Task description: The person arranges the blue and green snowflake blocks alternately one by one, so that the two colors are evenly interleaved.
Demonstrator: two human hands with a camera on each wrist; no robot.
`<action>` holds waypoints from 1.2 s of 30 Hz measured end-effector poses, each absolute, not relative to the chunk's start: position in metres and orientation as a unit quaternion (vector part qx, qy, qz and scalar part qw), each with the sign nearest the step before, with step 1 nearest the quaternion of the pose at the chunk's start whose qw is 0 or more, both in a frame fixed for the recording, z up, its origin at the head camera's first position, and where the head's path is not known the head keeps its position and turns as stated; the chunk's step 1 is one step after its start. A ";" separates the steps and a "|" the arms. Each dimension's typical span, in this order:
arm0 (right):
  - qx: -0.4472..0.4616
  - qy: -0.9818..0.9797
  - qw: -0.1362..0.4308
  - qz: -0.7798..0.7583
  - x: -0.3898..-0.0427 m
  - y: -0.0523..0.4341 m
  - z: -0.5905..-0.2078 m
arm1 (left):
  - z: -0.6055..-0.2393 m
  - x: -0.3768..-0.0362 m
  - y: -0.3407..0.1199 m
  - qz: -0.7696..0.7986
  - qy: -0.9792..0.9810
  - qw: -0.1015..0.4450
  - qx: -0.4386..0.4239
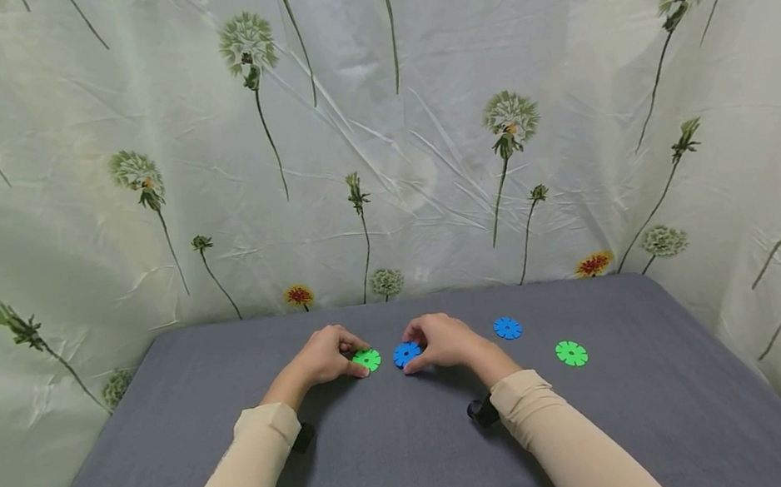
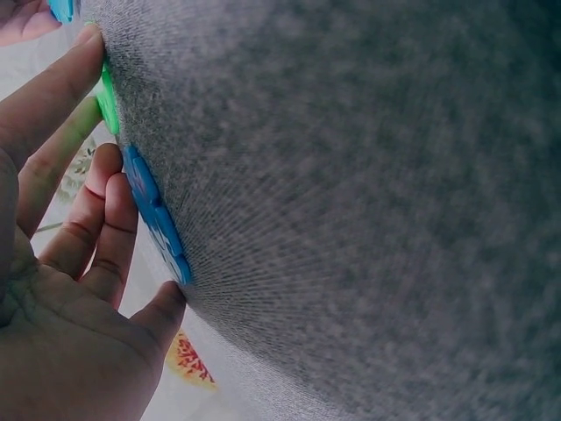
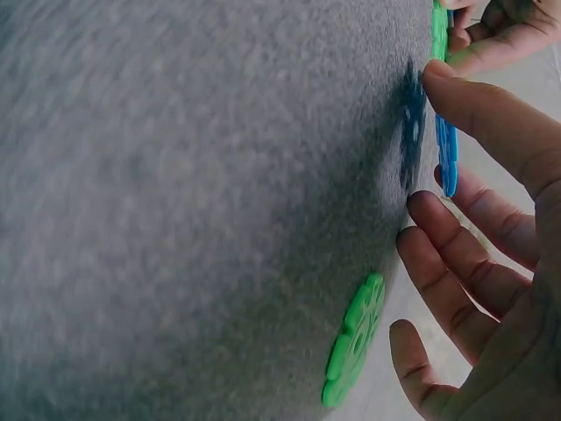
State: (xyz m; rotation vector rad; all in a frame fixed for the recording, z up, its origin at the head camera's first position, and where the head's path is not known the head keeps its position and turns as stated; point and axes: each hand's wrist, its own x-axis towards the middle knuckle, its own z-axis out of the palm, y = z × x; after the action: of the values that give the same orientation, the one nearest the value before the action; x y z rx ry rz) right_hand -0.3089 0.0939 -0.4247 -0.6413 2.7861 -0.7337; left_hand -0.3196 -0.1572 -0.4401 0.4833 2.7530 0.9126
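While both hands met at frame centre, left hand [image 1: 324,356] pinched green disc [image 1: 366,359], right hand [image 1: 443,340] pinched blue disc [image 1: 406,353], both low over grey bench [image 1: 408,460]. Best approach judged: align notches, press gently.

**Grey table, floral cloth backdrop**

Grey fabric-covered table [image 1: 408,460] fills lower half of head view, surface finely woven, edges running off lower left and lower right. Pale green-white curtain [image 1: 421,146] wraps behind and on both sides, wrinkled, printed with dandelion heads on long stems and small red-orange flowers low along the table's far edge. Light soft, even, faint shadows.
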 end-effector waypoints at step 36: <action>-0.191 0.949 0.102 -0.230 -0.313 0.084 -0.430 | -0.444 -0.322 -0.156 0.300 0.936 0.093 0.160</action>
State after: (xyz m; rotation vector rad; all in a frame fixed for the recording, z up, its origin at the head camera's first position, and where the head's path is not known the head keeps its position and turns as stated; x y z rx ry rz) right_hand -0.3135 0.0840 -0.4304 -0.5632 2.8013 -0.6795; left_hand -0.3219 -0.1563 -0.4436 0.4761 2.7786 0.8901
